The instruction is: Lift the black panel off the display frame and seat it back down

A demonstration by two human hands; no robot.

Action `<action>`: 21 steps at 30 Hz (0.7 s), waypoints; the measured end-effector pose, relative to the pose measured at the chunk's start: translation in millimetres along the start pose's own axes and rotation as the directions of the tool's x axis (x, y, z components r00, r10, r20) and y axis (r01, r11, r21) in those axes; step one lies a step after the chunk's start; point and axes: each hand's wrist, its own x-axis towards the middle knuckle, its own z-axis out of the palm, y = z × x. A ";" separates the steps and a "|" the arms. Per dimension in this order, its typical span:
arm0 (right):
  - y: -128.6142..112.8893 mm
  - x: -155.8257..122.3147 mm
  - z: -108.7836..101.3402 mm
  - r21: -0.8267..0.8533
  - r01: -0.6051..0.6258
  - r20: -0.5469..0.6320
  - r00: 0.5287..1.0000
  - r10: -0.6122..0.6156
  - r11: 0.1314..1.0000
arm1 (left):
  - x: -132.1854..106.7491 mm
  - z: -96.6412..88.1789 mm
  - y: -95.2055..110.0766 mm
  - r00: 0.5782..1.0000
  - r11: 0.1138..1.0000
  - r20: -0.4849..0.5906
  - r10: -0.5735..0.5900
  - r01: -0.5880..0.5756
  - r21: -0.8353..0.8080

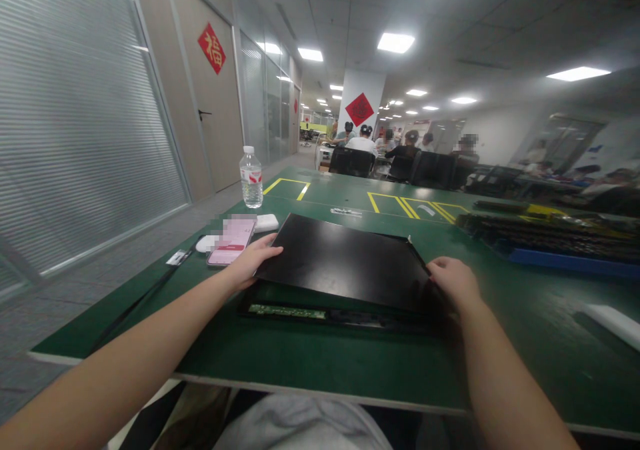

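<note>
A flat, glossy black screen panel (345, 257) is tilted above a black frame-like part (380, 320) lying on the green table. My left hand (255, 261) grips the panel's left edge, thumb on top. At the right edge my right hand (456, 282) is closed with its fingers pinched on the panel; whether it also touches the frame below is unclear. Along the frame's near side shows a narrow green circuit board (286, 312). The panel hides the rest of the frame.
Left of the panel are a phone (231, 242), a white case (267, 223), a water bottle (251, 178) and a black strap (145, 297). A stack of dark parts (545, 233) stands at right, with a white bar (613, 323) nearer. Several people sit beyond the table (320, 370).
</note>
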 end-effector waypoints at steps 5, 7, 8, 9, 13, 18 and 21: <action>-1.4 -1.7 -1.8 0.005 -0.015 0.008 1.000 0.015 1.000 | -0.4 0.5 0.8 1.000 1.000 0.017 0.005 -0.005 -0.012; -2.2 -2.3 -2.4 0.001 -0.017 0.013 1.000 0.017 1.000 | -0.4 0.7 1.1 1.000 1.000 0.021 0.003 -0.003 -0.014; -2.7 -2.5 -2.6 -0.004 -0.015 0.016 1.000 0.015 1.000 | -0.4 0.8 1.3 1.000 1.000 0.023 0.002 -0.001 -0.014; -3.1 -2.7 -2.7 -0.009 -0.010 0.020 1.000 0.010 1.000 | -0.3 0.8 1.4 1.000 1.000 0.024 0.001 0.000 -0.015; -4.4 -3.3 -3.0 -0.034 0.033 0.023 0.999 -0.033 0.999 | 0.2 0.4 1.4 1.000 1.000 0.019 0.000 0.000 -0.020; -4.1 -3.3 -3.0 -0.038 0.058 0.019 0.998 -0.057 0.998 | 1.0 -0.5 0.7 1.000 1.000 0.017 0.001 0.000 -0.012; -3.7 -3.2 -3.0 -0.035 0.056 0.026 0.998 -0.055 0.998 | 1.0 -0.7 0.2 1.000 1.000 0.022 0.006 -0.006 -0.014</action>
